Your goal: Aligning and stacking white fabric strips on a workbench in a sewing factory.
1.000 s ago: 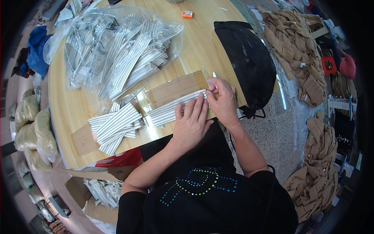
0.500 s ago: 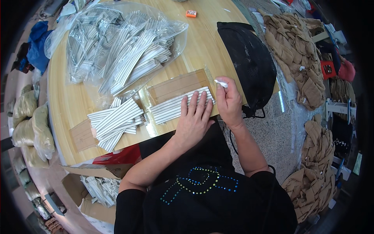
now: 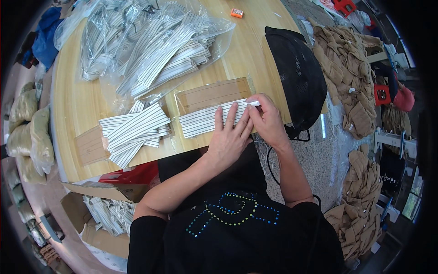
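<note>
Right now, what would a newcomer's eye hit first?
Probably the large clear plastic bag bulging with striped strips, at the far left of the table. Next, by the near edge, the left hand lying on a striped piece while the right hand pinches a small white object at that piece's right end. Past the table on the right, heaps of brown cloth stand out.

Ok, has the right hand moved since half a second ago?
Yes: the right hand has moved left and slightly down in view, judged against the brown cardboard, now at the right end of the striped fabric.
</note>
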Demonstrator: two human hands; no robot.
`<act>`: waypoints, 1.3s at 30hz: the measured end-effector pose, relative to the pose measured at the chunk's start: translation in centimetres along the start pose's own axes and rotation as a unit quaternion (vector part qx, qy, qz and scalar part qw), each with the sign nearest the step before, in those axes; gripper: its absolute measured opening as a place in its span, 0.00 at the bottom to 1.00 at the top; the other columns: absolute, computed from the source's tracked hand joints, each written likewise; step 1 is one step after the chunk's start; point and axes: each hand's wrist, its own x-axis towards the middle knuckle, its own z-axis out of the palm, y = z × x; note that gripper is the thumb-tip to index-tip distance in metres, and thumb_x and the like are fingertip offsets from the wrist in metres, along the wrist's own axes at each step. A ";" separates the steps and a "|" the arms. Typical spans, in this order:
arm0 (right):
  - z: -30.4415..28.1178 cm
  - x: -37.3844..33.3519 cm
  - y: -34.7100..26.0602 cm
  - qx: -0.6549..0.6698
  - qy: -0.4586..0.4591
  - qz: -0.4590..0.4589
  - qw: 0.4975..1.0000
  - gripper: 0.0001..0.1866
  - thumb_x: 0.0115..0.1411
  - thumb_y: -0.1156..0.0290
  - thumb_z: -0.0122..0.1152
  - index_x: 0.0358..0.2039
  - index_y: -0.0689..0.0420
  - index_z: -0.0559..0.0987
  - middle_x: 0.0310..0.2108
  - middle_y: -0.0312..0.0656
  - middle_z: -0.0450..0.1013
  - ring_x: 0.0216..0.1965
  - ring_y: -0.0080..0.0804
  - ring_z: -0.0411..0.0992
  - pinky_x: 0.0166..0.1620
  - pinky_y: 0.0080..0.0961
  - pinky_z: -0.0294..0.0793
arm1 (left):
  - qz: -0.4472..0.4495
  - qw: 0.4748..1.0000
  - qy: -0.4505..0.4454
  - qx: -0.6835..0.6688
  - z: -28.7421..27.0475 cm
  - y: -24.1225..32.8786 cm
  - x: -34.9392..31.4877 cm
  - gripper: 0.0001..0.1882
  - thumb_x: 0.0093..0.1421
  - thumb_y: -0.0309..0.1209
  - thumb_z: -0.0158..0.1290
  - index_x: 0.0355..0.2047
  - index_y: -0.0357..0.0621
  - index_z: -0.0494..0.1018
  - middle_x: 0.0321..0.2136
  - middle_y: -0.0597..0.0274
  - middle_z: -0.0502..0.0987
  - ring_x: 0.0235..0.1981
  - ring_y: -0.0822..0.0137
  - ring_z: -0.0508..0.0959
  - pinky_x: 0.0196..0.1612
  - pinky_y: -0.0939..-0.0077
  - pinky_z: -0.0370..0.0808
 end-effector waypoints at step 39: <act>5.5 6.0 -5.6 0.053 0.020 -0.093 0.994 0.11 0.61 0.75 0.58 0.45 0.59 0.77 0.32 0.44 0.77 0.30 0.36 0.76 0.34 0.28 0.74 | -0.027 0.973 0.185 -0.131 0.0 -1.2 0.4 0.16 0.54 0.29 0.51 0.42 0.42 0.79 0.46 0.55 0.75 0.54 0.54 0.69 0.58 0.58 0.61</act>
